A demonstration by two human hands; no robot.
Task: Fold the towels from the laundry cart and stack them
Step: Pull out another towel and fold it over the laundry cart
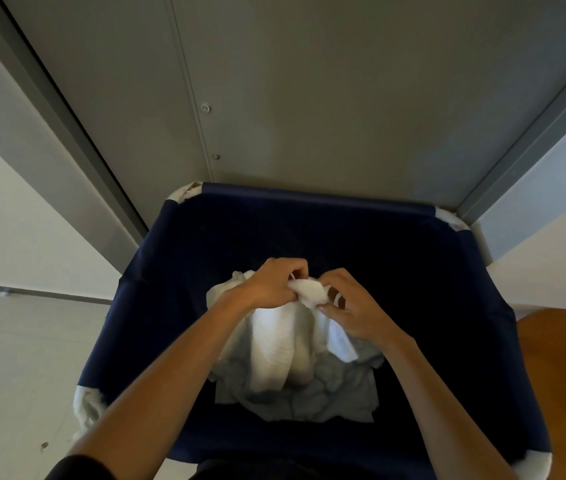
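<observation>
A navy fabric laundry cart (156, 271) fills the lower middle of the head view, right in front of me. Over its opening hangs a white towel (281, 344), bunched at the top and draping down. My left hand (271, 282) is shut on the bunched top edge from the left. My right hand (354, 306) pinches the same edge from the right, fingers curled around the cloth. Deeper in the cart lies a crumpled pile of pale towels (312, 400), partly hidden by the one I hold.
A grey metal door or panel (309, 98) rises just behind the cart, with dark frames on both sides. A wooden surface (565, 382) sits at the right, close to the cart's rim. Pale floor (14, 358) spreads to the left.
</observation>
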